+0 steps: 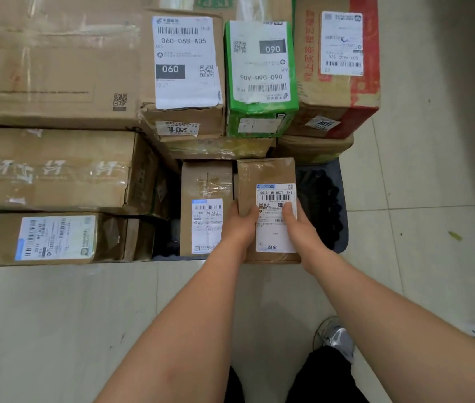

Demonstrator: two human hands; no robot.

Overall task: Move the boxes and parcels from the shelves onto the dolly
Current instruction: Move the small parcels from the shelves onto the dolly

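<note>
Brown taped box (265,175), white label

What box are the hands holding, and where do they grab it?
Both hands hold the small brown box by its near end: left hand on its left side, right hand on its right, fingers over the label.

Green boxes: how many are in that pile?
1. The green box stands in the back row of the pile, between a brown box with a 060 label and a red-edged box. Others may be hidden underneath.
</note>
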